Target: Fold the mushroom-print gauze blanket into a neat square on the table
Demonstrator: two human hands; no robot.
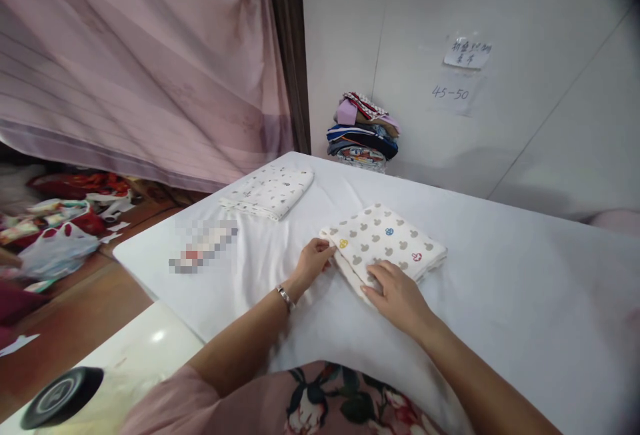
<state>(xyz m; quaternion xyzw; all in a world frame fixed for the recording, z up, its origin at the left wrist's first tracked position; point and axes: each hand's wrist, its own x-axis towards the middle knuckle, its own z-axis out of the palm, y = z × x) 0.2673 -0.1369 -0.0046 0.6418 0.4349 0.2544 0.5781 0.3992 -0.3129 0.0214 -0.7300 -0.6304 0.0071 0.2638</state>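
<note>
A white cloth with grey, yellow, blue and red mushroom prints lies folded into a flat rectangle on the white-covered table. At its near left corner, my left hand pinches the edge between thumb and fingers. My right hand rests along the near edge, with fingers spread over the top layer and the thumb apart. Further left on the table, a second folded white cloth with small dark prints lies flat, touched by neither hand.
A blurred-out item lies at the table's left. Behind the far edge stands a stack of folded fabrics by the wall. A pink curtain hangs at left, above bags on the floor. A black round object sits lower left.
</note>
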